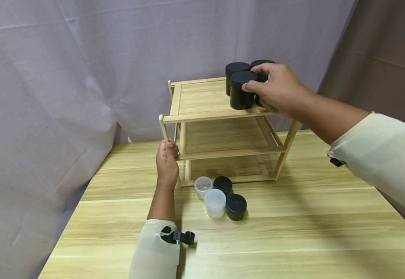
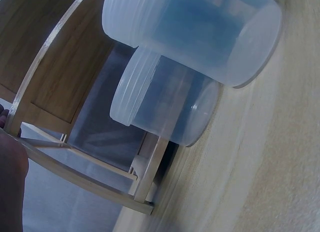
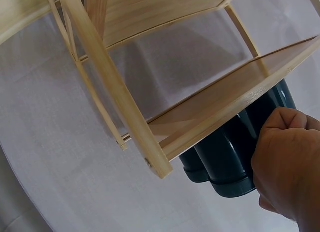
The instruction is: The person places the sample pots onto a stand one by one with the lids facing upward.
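My left hand (image 1: 167, 159) grips the left front post of a three-tier wooden shelf rack (image 1: 202, 95), near the middle tier. On the top tier, my right hand (image 1: 280, 89) holds a black lidded jar, mostly hidden by the hand. Its thumb lies against the neighbouring front black jar (image 1: 241, 93). Close behind stand another black jar (image 1: 233, 71) and a black jar (image 1: 263, 62) at the back right. From below, the right wrist view shows dark jars (image 3: 227, 162) clustered beside the right hand (image 3: 290, 162).
Before the rack on the wooden table (image 1: 293, 232) stand a clear jar (image 1: 203, 188), a white-lidded clear jar (image 1: 215, 203) and two short black jars, one behind (image 1: 222, 185) and one in front (image 1: 236, 207). A grey curtain (image 1: 136, 46) hangs behind.
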Demonstrator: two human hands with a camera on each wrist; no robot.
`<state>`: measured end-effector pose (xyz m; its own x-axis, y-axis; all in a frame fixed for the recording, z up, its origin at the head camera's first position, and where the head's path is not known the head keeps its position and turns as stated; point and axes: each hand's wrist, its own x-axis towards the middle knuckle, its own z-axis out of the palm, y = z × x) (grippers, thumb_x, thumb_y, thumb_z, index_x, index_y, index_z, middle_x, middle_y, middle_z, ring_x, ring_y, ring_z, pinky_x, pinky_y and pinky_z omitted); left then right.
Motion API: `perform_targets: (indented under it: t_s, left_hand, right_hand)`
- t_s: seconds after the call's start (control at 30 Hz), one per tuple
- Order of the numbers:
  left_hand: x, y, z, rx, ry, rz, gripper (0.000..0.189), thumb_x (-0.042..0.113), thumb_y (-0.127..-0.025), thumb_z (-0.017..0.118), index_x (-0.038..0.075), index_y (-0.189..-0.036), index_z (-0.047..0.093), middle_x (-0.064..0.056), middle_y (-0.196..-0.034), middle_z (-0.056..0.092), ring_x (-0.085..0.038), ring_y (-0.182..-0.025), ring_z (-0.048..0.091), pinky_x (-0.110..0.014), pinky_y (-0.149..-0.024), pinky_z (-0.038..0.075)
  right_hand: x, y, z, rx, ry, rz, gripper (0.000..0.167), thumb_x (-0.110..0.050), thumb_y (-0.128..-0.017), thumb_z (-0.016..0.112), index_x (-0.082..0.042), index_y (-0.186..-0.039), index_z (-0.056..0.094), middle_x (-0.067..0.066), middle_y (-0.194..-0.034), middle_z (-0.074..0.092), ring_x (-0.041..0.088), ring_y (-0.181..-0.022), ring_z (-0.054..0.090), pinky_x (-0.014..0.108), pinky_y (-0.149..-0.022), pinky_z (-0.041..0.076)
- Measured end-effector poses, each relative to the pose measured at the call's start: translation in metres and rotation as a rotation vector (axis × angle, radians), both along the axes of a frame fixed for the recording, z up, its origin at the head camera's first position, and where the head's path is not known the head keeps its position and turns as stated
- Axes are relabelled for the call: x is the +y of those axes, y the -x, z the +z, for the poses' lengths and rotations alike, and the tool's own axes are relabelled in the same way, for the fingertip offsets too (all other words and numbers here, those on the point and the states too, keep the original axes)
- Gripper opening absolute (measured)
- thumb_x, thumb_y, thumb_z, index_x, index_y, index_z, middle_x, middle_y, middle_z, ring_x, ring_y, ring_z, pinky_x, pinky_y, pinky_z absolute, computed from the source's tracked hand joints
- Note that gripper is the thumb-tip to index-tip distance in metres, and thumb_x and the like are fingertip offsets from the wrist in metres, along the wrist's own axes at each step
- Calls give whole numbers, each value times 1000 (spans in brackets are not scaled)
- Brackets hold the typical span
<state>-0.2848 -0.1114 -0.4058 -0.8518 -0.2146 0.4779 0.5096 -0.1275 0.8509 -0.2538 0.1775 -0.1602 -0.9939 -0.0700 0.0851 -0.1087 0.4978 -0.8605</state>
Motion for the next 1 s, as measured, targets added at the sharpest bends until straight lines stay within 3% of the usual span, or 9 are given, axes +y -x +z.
perform_targets:
  t_s: [0.13, 0.23, 0.3, 0.43, 0.63, 0.87, 1.0]
  left_hand:
    - [0, 0, 0, 5, 2, -4, 59, 66, -93, 49, 9, -105, 58, 5, -83, 50, -7, -77, 45, -20, -71, 41]
    - [1, 0, 0, 3, 4, -2, 60, 67, -93, 49, 9, -104, 58, 5, -83, 50, -7, -77, 45, -20, -71, 40]
    - [1, 0, 0, 5, 5, -2, 67, 68, -92, 48, 3, -105, 57, 5, -83, 50, -7, -76, 45, -20, -71, 40]
    - [2, 0, 1, 14, 8, -1, 78, 69, -92, 48, -7, -108, 54, 5, -82, 50, -7, -76, 46, -20, -71, 41]
    - [2, 1, -1, 11, 2, 0, 65, 72, -92, 50, 8, -103, 58, 6, -80, 50, -6, -75, 46, -19, -69, 41]
    - [3, 0, 1, 19, -6, -2, 59, 70, -90, 50, 13, -102, 57, 5, -81, 50, -6, -74, 45, -19, -69, 40]
    - [2, 0, 0, 16, -4, -3, 56, 68, -91, 49, 13, -102, 57, 5, -81, 49, -7, -75, 45, -20, -69, 40]
  right_hand:
    - [-1, 0, 0, -2, 14, 4, 76, -24, -106, 68, -15, -171, 31, 16, -110, 73, 8, -41, 36, 28, -41, 33]
    - [-2, 1, 1, -4, 23, 11, 79, -22, -106, 68, -16, -173, 27, 4, -85, 75, 8, -40, 35, 28, -40, 33]
    - [-2, 1, 1, -6, 35, 15, 80, -21, -106, 68, -16, -174, 25, -1, -77, 74, 8, -39, 35, 28, -40, 32]
    - [-1, 0, 1, 4, 47, 13, 83, -18, -105, 70, -16, -174, 23, -2, -86, 76, 8, -41, 34, 28, -41, 32]
    - [1, -1, -1, 45, 52, 12, 92, -5, -97, 73, -13, -173, 23, -3, -82, 75, 7, -43, 41, 26, -42, 37]
    - [1, -4, -7, 167, -49, -9, 95, -3, -93, 74, -10, -173, 24, -6, -73, 65, 8, -60, 56, 24, -54, 49]
    - [3, -9, -13, 232, -63, 10, 94, -1, -93, 72, -12, -172, 23, -8, -64, 56, 8, -57, 50, 23, -54, 45]
